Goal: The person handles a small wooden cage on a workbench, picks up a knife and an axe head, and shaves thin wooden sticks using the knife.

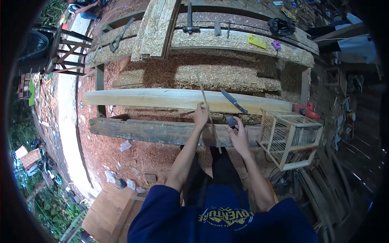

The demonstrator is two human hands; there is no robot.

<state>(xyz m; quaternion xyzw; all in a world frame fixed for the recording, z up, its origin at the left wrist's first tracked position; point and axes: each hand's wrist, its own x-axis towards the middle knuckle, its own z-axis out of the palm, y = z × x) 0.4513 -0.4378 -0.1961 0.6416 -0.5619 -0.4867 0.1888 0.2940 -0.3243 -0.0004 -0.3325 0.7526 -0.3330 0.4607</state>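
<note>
My left hand (201, 115) pinches a thin wooden strip (203, 91), which slants across the pale plank (150, 97), its lower end near my legs. My right hand (239, 133) is closed on a small dark grey block (231, 121), held just right of the strip. Whether it is folded sandpaper or a solid piece, I cannot tell. On the plank above my right hand lies a knife (234, 101) with a dark blade. A small wooden cage (288, 141) with thin bars stands to the right of that hand.
A red tool (307, 110) sits at the plank's right end. Farther back, a bench holds stacked boards (156, 30), a hammer (189, 20), a handsaw (121, 36), a yellow item (257, 41) and a black plastic bag (281, 26). A weathered beam (137, 129) runs nearest me.
</note>
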